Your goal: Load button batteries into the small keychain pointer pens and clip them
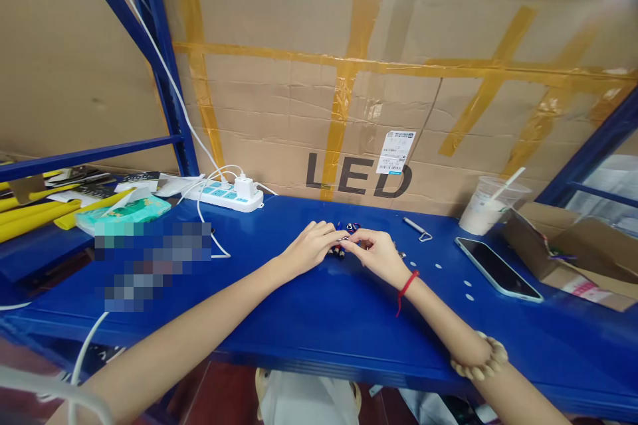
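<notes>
My left hand (313, 247) and my right hand (373, 251) meet over the middle of the blue table, fingertips almost touching. Both are closed in a pinch around something small that their fingers mostly hide. Just behind and beneath the fingertips lies a small cluster of dark blue and red pieces (353, 228), too small to name. A little shiny piece (402, 254) rests beside my right hand. Farther right, several small pale discs (467, 283) are scattered on the tabletop. Behind them lies a thin silver tool (417, 228) with a triangular loop at one end.
A white power strip (224, 195) with plugs and cables stands back left, near a green packet (149, 211) and yellow strips (40, 219). On the right are a phone (498, 268), a plastic cup with a straw (481, 212) and an open cardboard box (573, 265). Taped cardboard (269, 113) walls the back.
</notes>
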A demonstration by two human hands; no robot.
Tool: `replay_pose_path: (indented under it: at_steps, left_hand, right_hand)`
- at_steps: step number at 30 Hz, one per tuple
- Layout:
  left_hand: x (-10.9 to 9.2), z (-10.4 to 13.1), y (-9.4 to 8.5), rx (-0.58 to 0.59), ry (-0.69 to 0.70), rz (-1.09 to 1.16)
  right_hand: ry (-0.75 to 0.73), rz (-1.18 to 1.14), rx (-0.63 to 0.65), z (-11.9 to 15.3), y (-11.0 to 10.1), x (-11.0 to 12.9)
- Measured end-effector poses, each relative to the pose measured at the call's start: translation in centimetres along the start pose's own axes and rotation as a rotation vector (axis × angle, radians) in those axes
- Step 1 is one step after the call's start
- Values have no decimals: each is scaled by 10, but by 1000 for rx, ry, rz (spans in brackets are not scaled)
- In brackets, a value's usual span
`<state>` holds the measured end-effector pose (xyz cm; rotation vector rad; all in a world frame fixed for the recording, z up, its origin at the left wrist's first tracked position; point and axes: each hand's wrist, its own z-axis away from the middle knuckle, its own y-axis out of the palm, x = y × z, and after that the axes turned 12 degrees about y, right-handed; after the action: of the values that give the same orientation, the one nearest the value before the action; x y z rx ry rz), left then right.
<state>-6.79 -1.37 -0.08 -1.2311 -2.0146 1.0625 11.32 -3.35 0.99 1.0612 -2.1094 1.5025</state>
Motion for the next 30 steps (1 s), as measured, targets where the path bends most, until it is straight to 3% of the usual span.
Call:
replay_pose_path:
  at_steps: [6, 12, 23, 30]
  left_hand:
    - [-7, -5, -4, 72, -60, -79]
    - [-4, -6, -11, 34, -129, -117]
    - [-8, -10, -5, -18, -204, 201]
    - [-5, -11, -2, -60, -294, 648]
  right_hand:
    - [51, 10, -9, 0, -1, 2]
    - [-25, 22, -242, -3, -3, -2]
    - [-352, 291, -197, -2, -9, -6]
    - [-470, 359, -203, -4, -13, -11]
